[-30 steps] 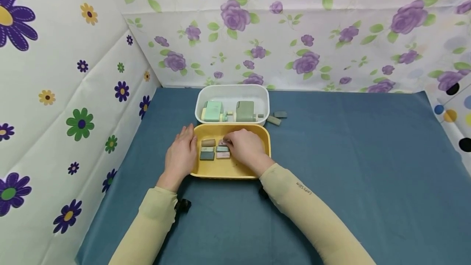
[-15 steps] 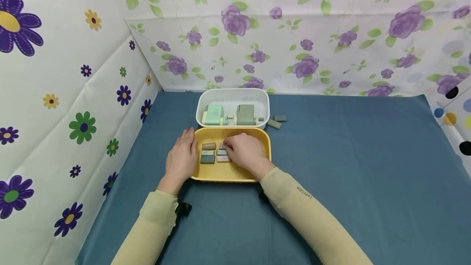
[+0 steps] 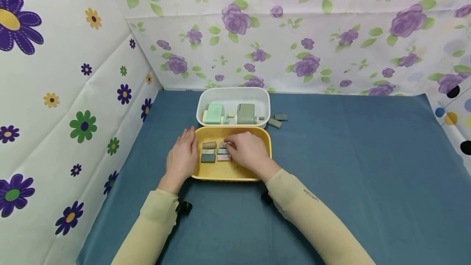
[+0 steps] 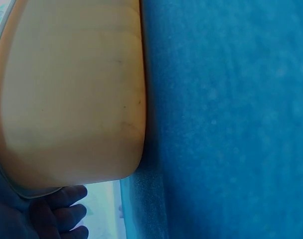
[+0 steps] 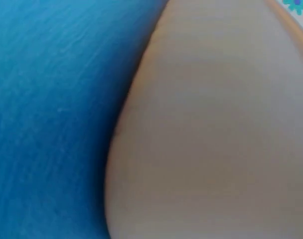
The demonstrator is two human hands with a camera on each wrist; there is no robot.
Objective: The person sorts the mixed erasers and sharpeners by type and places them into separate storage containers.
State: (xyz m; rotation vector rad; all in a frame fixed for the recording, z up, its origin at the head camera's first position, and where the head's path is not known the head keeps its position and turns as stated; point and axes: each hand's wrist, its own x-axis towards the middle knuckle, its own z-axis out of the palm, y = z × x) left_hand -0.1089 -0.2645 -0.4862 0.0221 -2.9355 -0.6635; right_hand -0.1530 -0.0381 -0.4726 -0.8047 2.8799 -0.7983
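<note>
A yellow tray (image 3: 235, 173) lies on the blue cloth, holding two short columns of small blocks. The left column has a tan block (image 3: 209, 145), a pale green block (image 3: 208, 151) and a dark grey-green block (image 3: 207, 158). In the right column, a pale blue block (image 3: 222, 151) and a pale pink block (image 3: 223, 158) lie below a pinkish block (image 3: 222, 145). My right hand (image 3: 249, 149) reaches in from the right and pinches the pinkish block, partly covering it. My left hand (image 3: 180, 156) rests along the tray's left rim, fingers extended. Both wrist views mostly show the tray's outer wall (image 4: 72, 99).
Directly behind stands a white bin (image 3: 235, 93) with a mint green boxy item (image 3: 214, 113) and a grey-green boxy item (image 3: 245, 113) in it. Right of the bin, a grey-green block (image 3: 274, 123) and a darker block (image 3: 281, 116) lie on the cloth. Patterned sheets stand behind and at the sides.
The head view has shifted slightly. My right wrist has moved a little to the right while its fingertips stay at the pinkish block. The left hand keeps its place on the rim.
</note>
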